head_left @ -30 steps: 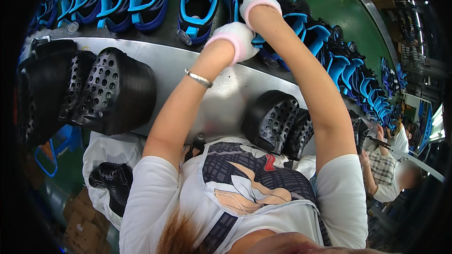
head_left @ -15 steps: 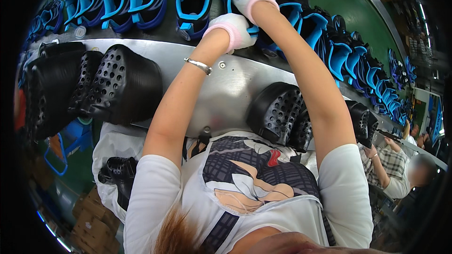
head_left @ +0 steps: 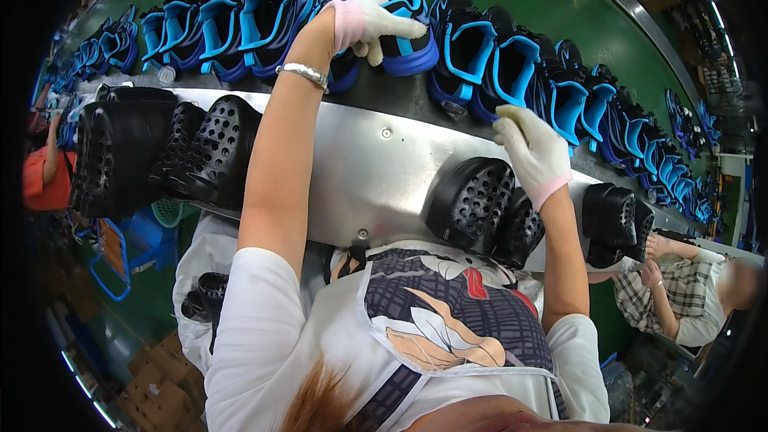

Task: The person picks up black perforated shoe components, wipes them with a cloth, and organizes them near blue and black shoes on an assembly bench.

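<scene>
My left hand (head_left: 370, 22), in a white glove with a pink cuff, grips a black sneaker (head_left: 410, 58) with a light blue lining and a blue sole. One finger stretches across its heel side, and the other fingers curl at its left edge. The sneaker stands among the row of matching shoes, its tongue toward the far side. My right hand (head_left: 534, 150), gloved the same way, hovers over the metal ledge with fingers loosely bent apart and nothing visible in them. Close to it are a row sneaker (head_left: 512, 72) and a black perforated block (head_left: 476, 202).
Long rows of sneakers (head_left: 264, 20) run left and right along a dark belt beside a green surface. More black perforated blocks (head_left: 210, 148) rest at the left of the metal ledge (head_left: 360, 164). Another person (head_left: 680, 288) sits at the right; an orange-clothed person (head_left: 48, 176) is far left.
My right hand has left the shoes and drawn back toward me, to the right. My left hand has moved up and left onto the sneaker, which now faces more squarely away from me.
</scene>
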{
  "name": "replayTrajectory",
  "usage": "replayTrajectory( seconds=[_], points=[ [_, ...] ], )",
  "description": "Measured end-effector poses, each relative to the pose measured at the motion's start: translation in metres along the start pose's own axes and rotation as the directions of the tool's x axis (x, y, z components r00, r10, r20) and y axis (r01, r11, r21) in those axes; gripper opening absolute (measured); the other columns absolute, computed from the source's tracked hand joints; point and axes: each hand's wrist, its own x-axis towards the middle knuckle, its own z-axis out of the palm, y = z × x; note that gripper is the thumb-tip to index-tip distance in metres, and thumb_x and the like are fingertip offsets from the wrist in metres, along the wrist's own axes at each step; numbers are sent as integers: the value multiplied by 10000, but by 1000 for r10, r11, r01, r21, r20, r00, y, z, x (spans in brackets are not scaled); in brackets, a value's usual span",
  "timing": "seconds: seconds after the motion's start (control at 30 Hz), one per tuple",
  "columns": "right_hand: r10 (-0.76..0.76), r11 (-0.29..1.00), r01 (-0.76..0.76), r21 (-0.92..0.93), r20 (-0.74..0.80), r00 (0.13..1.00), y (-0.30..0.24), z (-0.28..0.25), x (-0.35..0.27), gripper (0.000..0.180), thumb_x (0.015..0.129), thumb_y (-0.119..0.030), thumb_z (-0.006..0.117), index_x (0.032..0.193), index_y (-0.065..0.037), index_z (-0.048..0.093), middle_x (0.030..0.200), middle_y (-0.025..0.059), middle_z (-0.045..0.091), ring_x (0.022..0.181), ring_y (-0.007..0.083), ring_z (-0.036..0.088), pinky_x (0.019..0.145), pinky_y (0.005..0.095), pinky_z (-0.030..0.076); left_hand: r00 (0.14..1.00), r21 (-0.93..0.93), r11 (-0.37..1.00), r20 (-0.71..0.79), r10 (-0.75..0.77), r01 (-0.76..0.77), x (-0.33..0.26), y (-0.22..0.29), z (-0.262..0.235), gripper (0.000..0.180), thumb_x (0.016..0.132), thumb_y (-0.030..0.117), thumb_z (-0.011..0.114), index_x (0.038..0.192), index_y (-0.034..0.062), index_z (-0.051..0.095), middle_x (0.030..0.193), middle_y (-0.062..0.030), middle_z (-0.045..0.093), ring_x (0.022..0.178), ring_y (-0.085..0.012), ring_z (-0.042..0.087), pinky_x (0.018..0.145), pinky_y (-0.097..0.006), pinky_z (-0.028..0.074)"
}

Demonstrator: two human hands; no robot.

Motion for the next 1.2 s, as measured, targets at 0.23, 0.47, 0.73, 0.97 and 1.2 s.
replayTrajectory(
  seconds=[0.23, 0.47, 0.73, 0.97, 1.2],
  points=[
    [-92, 992, 97, -80, 64, 994, -15, 8, 8, 265, 925, -224, 592, 1079, -17, 653, 924, 177, 678, 848, 306, 662, 767, 348, 511, 1000, 40, 999, -10, -1, 1, -2, -4, 6, 461, 781, 497, 737, 781, 44, 656, 555, -128, 622, 406, -150, 561, 390, -221, 398],
    [-368, 893, 388, -229, 125, 921, -54, 58, 83, 321, 956, -270, 479, 1120, -23, 606, 1060, 204, 644, 1010, 370, 607, 856, 433, 493, 985, 53, 998, -173, -12, 22, -19, -22, 59, 443, 789, 401, 718, 1042, 41, 666, 831, -115, 667, 667, -235, 683, 632, -344, 539],
    [-87, 541, 434, -720, 466, 881, -87, 122, 179, 195, 819, -54, 630, 986, -21, 724, 1059, 222, 689, 992, 345, 681, 832, 414, 567, 604, 387, 922, -729, 323, -26, -26, -69, 111, 312, 734, 264, 798, 960, 124, 634, 1326, -176, 474, 1146, -359, 541, 900, -436, 498],
    [-214, 567, 303, -766, 219, 952, -67, 161, 209, 215, 849, -104, 612, 1025, -73, 732, 1054, 176, 700, 925, 326, 694, 776, 397, 570, 673, 302, 950, -686, 277, -83, -21, -74, 104, 340, 762, 336, 758, 992, 110, 650, 1242, -202, 563, 986, -386, 619, 822, -435, 522],
    [-189, 522, 366, -771, 314, 930, -73, 145, 196, 210, 785, -87, 677, 984, -78, 746, 1002, 162, 713, 898, 305, 702, 763, 391, 572, 704, 242, 963, -664, 253, -118, -22, -80, 105, 333, 773, 333, 748, 971, 88, 639, 1185, -174, 579, 913, -371, 625, 757, -432, 521]
  ],
)
